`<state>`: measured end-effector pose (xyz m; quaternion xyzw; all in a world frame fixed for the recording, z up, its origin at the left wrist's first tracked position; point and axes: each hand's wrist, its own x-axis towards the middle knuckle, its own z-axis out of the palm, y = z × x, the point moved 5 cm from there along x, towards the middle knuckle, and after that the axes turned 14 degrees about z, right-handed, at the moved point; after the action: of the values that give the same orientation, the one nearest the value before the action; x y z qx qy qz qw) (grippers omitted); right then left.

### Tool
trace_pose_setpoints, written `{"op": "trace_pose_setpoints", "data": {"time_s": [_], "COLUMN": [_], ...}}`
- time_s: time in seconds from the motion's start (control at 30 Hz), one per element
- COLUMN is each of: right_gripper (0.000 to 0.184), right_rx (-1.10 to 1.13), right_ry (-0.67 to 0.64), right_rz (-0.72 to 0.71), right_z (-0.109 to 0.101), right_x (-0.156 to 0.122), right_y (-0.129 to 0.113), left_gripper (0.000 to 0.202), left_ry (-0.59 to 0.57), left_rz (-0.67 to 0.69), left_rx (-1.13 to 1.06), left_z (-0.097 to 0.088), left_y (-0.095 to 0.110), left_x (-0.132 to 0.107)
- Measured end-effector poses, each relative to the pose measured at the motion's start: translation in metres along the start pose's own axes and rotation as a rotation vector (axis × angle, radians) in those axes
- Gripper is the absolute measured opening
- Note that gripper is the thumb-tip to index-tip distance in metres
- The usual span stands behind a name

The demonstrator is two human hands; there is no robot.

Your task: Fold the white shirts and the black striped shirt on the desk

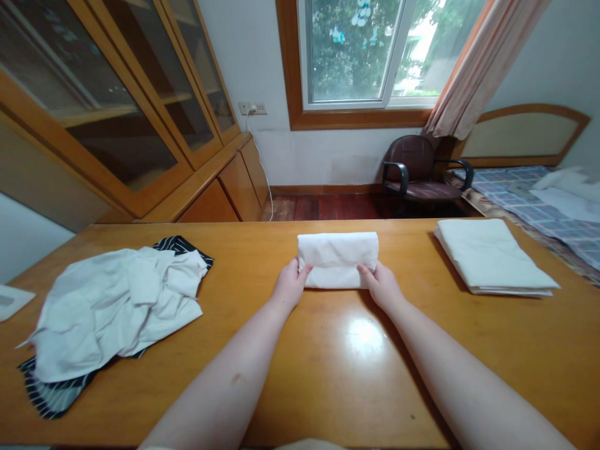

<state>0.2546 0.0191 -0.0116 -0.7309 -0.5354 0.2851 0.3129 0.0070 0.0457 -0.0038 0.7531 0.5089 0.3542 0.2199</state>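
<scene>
A white cloth point(337, 251), folded into a narrow rectangle, is between my hands near the far edge of the wooden table point(300, 375). My left hand point(291, 281) grips its left end, thumb on top and fingers mostly hidden underneath. At the right end, my right hand point(380, 284) holds it in the same way. Off to the left lies a crumpled heap of white cloth point(122, 300) over a black-and-white striped cloth point(51, 390). On the right side of the table rests a flat folded white cloth point(492, 256).
A white flat item point(14, 301) sits at the table's left edge. Beyond the table stand a glass-door cabinet point(187, 156), an office chair point(417, 169) and a bed point(553, 200) with a plaid cover. A white cord point(262, 156) hangs from the wall socket.
</scene>
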Motion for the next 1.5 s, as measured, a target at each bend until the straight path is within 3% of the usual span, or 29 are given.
{"op": "trace_pose_setpoints", "data": {"time_s": [0.3, 0.47, 0.67, 0.8, 0.9, 1.0, 1.07, 1.13, 1.3, 1.5], "right_gripper": [0.034, 0.036, 0.033, 0.035, 0.036, 0.036, 0.037, 0.037, 0.038, 0.036], "right_rx": [-0.178, -0.399, -0.405, -0.386, -0.377, -0.373, -0.366, -0.36, -0.35, -0.351], "right_ry": [0.04, 0.072, 0.081, 0.081, 0.083, 0.08, 0.079, 0.077, 0.076, 0.104], "right_rz": [0.14, 0.214, 0.275, 0.271, 0.283, 0.301, 0.298, 0.29, 0.285, 0.292], "right_z": [0.002, 0.002, 0.001, 0.0, 0.0, 0.001, 0.002, 0.003, 0.002, -0.001], "right_x": [0.002, 0.002, 0.001, 0.001, 0.0, -0.001, -0.002, -0.004, -0.004, 0.004], "right_y": [-0.002, -0.007, -0.01, -0.01, -0.01, -0.011, -0.012, -0.013, -0.012, -0.001], "left_gripper": [0.028, 0.024, 0.027, 0.049, 0.048, 0.038, 0.037, 0.044, 0.066, 0.074], "left_ry": [0.042, -0.018, -0.088, 0.028, 0.121, 0.062, -0.038, -0.121, -0.26, -0.32], "left_rz": [-0.115, -0.214, -0.231, -0.141, 0.097, 0.431, 0.526, 0.479, 0.144, 0.041], "left_rx": [0.147, 0.16, 0.23, 0.352, 0.407, 0.385, 0.378, 0.414, 0.463, 0.424], "left_z": [0.002, 0.006, 0.007, -0.003, -0.009, -0.002, 0.007, 0.016, 0.028, 0.032], "left_y": [0.001, 0.001, 0.004, 0.008, 0.025, 0.053, 0.063, 0.062, 0.028, 0.011], "left_x": [0.0, 0.001, 0.0, -0.002, -0.004, -0.007, -0.009, -0.008, -0.001, 0.002]}}
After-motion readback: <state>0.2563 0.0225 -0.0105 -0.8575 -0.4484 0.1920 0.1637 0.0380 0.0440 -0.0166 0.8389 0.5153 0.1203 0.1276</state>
